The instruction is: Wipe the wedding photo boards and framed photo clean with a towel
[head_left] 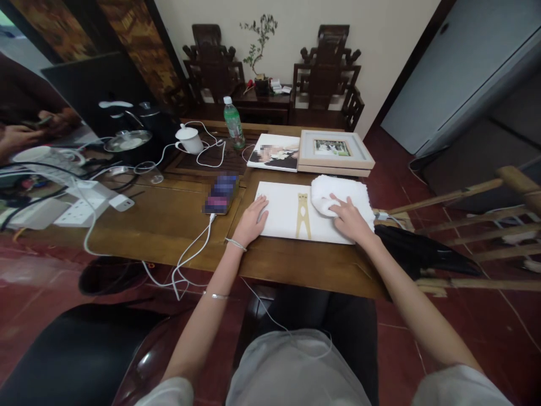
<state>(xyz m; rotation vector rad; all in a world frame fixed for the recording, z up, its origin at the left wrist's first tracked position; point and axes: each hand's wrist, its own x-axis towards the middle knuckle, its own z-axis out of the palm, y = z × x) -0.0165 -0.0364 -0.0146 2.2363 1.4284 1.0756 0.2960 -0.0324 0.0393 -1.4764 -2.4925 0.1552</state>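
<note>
A flat white panel [276,217] lies on the wooden table in front of me, with a tan, bear-headed figure [303,214] near its middle. My left hand [252,219] rests on the panel's left edge, fingers stretched out and holding nothing. On the right part of the panel is a bunched white cloth [344,189], fluffy at its edges. My right hand [350,219] grips and presses this cloth, some fingers on top of it. The cloth hides the panel's upper right corner.
Behind the panel are a photo print [274,160] and a wooden picture frame [333,149]. A phone [220,194] on a charging cable lies to the left. Farther off stand a green bottle [234,121], a lidded white cup [189,140] and a power strip [87,203]. Another person's hands show far left.
</note>
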